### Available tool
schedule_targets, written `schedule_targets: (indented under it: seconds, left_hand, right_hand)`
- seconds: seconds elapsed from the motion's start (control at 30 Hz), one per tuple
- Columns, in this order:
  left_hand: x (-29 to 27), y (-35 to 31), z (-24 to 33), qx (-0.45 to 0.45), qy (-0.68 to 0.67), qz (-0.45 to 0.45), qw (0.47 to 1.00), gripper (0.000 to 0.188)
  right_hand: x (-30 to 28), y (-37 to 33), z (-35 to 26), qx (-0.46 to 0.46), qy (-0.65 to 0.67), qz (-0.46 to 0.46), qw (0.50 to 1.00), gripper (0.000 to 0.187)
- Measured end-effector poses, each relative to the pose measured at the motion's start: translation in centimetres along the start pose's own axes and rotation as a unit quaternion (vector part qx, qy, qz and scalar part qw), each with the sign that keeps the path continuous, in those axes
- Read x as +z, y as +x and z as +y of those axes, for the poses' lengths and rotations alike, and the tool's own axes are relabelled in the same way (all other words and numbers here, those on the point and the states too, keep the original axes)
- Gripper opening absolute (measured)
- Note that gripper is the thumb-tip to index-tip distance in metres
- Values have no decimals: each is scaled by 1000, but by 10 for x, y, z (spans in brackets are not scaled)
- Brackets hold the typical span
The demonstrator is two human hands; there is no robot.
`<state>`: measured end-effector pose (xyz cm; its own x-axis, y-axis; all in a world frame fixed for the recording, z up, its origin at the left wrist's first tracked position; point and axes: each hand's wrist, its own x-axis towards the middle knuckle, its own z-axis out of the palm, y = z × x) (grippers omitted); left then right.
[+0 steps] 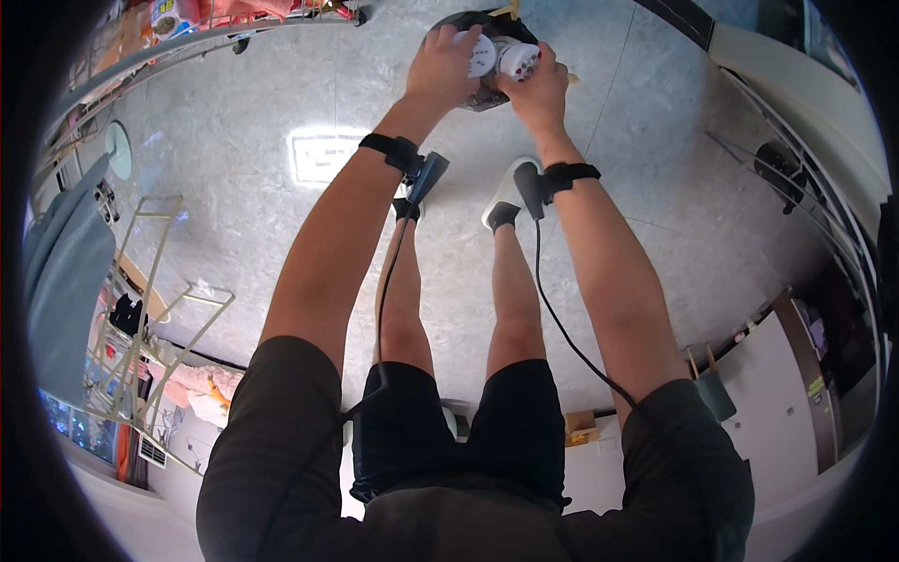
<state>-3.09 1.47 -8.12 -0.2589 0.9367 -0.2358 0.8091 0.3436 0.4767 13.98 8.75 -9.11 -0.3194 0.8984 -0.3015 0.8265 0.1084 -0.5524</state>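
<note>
At the top of the head view, both my arms reach out to a black plastic bag (481, 99) on the grey floor. My left hand (442, 69) is closed around a white round tub-like thing (481, 56) with small dark marks on its top. Beside it, my right hand (538, 96) grips a white cup-like container (518, 62) with dark red spots. Both white things are held side by side over the bag, whose inside is mostly hidden by them and my hands. Black wrist straps with cabled devices sit on both forearms.
A metal rack (201, 39) with pink items runs along the top left. At the left stand a pale folding frame (140, 217) and a hanging grey-blue cloth (70, 281). Curved metal rails (796, 140) line the right side. My feet stand on grey tiles (637, 140).
</note>
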Motion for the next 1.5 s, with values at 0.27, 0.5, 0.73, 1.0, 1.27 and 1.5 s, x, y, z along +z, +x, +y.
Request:
schedule_targets:
  seconds: [0.27, 0.5, 0.73, 1.0, 1.27, 1.5]
  left_hand:
    - [-3, -7, 20, 22, -79, 0, 997, 89]
    - [4, -24, 37, 29, -219, 22, 975, 90]
    - [4, -10, 25, -20, -226, -59, 972, 87]
    - [11, -15, -7, -10, -262, -54, 963, 87]
    - [-40, -33, 14, -99, -33, -50, 993, 79]
    - [-40, -32, 0, -92, -13, -80, 992, 79]
  right_hand:
    - [-6, -7, 5, 0, -44, -14, 999, 93]
    - [-10, -29, 26, 39, 175, 16, 984, 89]
    - [-7, -26, 43, 136, 384, -29, 913, 94]
    - [1, -15, 22, 149, 465, -92, 868, 99]
    - [-10, -25, 4, 44, 303, -1, 952, 98]
    - [-1, 9, -11, 12, 182, -110, 977, 100]
